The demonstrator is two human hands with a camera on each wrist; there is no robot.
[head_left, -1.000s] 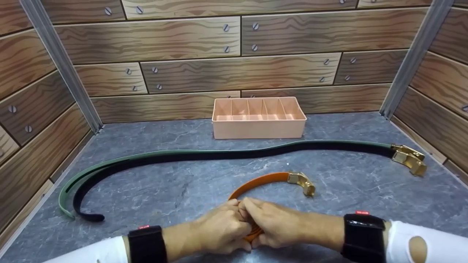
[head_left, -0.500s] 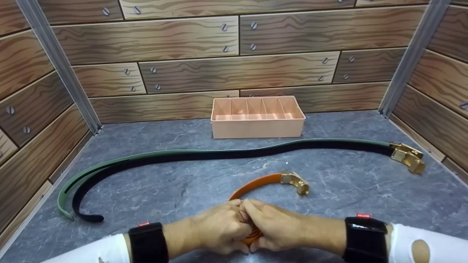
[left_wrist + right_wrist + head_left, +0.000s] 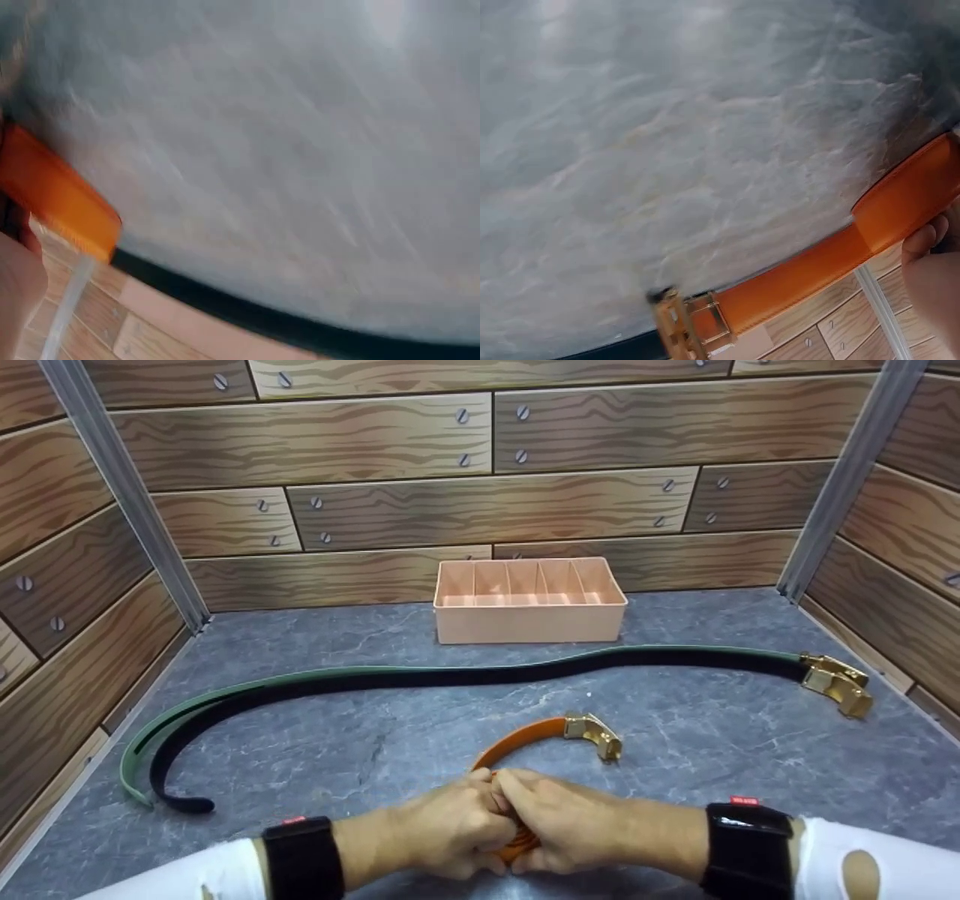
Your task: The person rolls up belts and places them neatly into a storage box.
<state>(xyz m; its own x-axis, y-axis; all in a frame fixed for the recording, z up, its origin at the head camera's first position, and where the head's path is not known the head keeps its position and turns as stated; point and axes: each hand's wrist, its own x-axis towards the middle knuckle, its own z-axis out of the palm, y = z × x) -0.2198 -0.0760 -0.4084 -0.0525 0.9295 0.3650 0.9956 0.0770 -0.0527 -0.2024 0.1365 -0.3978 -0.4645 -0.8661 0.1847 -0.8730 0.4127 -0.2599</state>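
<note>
An orange belt (image 3: 521,739) is rolled into a coil between my two hands at the front middle of the table, its unrolled end curving away to a gold buckle (image 3: 596,735). My left hand (image 3: 457,829) grips the coil from the left. From the other side my right hand (image 3: 566,825) holds it, the knuckles of both hands meeting over the top. Most of the coil is hidden behind the fingers. In the right wrist view the orange strap (image 3: 795,285) runs from the roll by my fingers to the buckle; the left wrist view shows the roll's orange side (image 3: 64,195).
A black belt (image 3: 420,680) and a green belt (image 3: 225,690) lie side by side across the table behind my hands, gold buckles (image 3: 836,686) at the right. A pink divided box (image 3: 529,624) stands near the wooden-plank back wall (image 3: 390,514).
The orange belt's buckle has drawn leftward toward my hands, and its loose strap is shorter. Both hands stay in nearly the same place around the coil.
</note>
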